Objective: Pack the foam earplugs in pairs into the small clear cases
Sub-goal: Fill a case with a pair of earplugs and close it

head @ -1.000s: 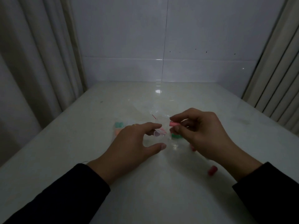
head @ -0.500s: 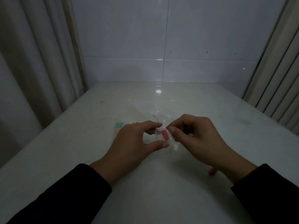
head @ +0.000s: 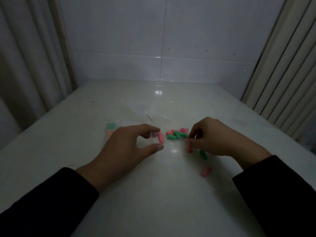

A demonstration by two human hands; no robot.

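Two bare hands — left hand (head: 126, 147); right hand (head: 217, 137) — no rings or watch showing; long black sleeves (head: 51, 199) reaching the wrists, plain, unmarked.

Clear case (head: 156, 136) held one pink earplug (head: 160, 138), upright. Pink and green earplug pile (head: 177, 134) lay just right; two strays nearer.

We see a dim, underexposed scene with a cool grey cast. A small bright glare spot sits on the glossy table (head: 159, 92) near the tiled wall (head: 196, 36), with a fainter reflection closer in. Shadows are soft and weak. The sleeves (head: 42, 202) sink into near black. Wide-angle distortion bends the curtains (head: 25, 65) at the edges; fine detail looks soft and noisy.
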